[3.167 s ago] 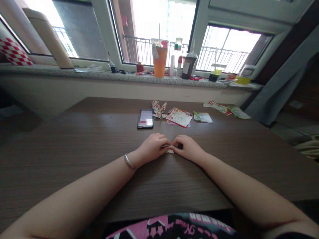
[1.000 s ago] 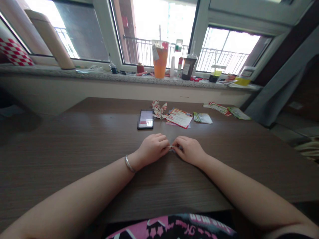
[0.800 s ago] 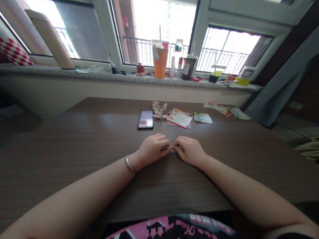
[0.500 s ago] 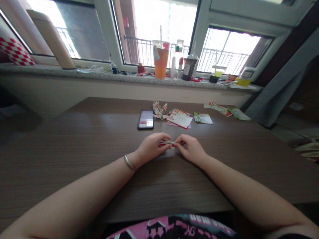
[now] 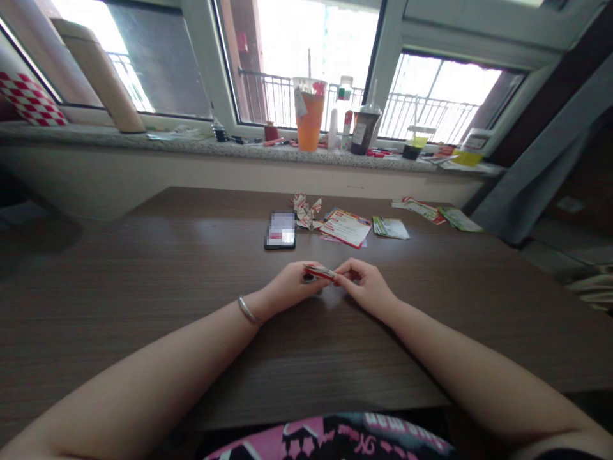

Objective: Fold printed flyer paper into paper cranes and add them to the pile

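Observation:
A small folded piece of red-and-white printed paper (image 5: 320, 272) is pinched between both hands, just above the brown table (image 5: 143, 268). My left hand (image 5: 292, 286), with a silver bangle at the wrist, grips its left end with curled fingers. My right hand (image 5: 363, 283) pinches its right end. Most of the paper is hidden by the fingers.
Beyond the hands lie a phone (image 5: 280, 230), a folded paper crane (image 5: 305, 211), a red leaflet (image 5: 346, 227) and more leaflets (image 5: 390, 227) to the right. The windowsill (image 5: 191, 147) holds an orange drink cup (image 5: 310, 114), a dark drink cup (image 5: 361, 131) and small bottles.
Both hands have lifted the folded paper a little off the table and away from me; it was pressed flat on the table before.

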`<move>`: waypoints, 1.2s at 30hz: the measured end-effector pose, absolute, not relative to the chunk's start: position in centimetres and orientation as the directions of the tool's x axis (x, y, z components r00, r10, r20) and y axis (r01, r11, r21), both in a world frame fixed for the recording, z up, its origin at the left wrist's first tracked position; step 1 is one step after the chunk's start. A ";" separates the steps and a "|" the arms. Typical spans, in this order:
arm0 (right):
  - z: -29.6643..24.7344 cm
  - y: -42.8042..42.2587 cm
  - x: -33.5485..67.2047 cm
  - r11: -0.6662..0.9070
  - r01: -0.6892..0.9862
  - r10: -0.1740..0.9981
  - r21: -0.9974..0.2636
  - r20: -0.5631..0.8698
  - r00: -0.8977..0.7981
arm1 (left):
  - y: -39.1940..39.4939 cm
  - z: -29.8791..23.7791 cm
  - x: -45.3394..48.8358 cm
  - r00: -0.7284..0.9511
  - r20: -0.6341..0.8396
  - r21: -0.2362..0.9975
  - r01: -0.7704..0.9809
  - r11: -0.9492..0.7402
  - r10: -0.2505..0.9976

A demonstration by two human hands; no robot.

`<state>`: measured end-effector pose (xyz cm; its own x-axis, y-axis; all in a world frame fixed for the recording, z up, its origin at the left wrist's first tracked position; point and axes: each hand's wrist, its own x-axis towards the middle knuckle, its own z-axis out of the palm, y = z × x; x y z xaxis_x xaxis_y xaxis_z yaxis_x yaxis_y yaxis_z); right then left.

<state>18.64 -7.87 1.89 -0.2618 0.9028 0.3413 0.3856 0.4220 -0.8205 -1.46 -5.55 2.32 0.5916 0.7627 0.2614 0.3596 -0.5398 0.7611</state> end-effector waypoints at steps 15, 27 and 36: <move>2.0 -7.9 18.8 0.418 0.432 0.870 -0.799 0.216 -0.443 | -6.1 2.5 -1.1 0.686 0.307 0.640 0.364 -0.677 0.659; 2.2 -7.8 18.9 0.505 0.427 0.791 -0.750 0.203 -0.578 | -6.2 2.8 -1.0 0.764 0.308 0.626 0.287 -0.725 0.567; 2.7 -8.4 18.7 0.549 0.489 0.774 -0.678 0.192 -0.604 | -6.1 3.0 -1.4 0.668 0.313 0.633 0.383 -0.673 0.675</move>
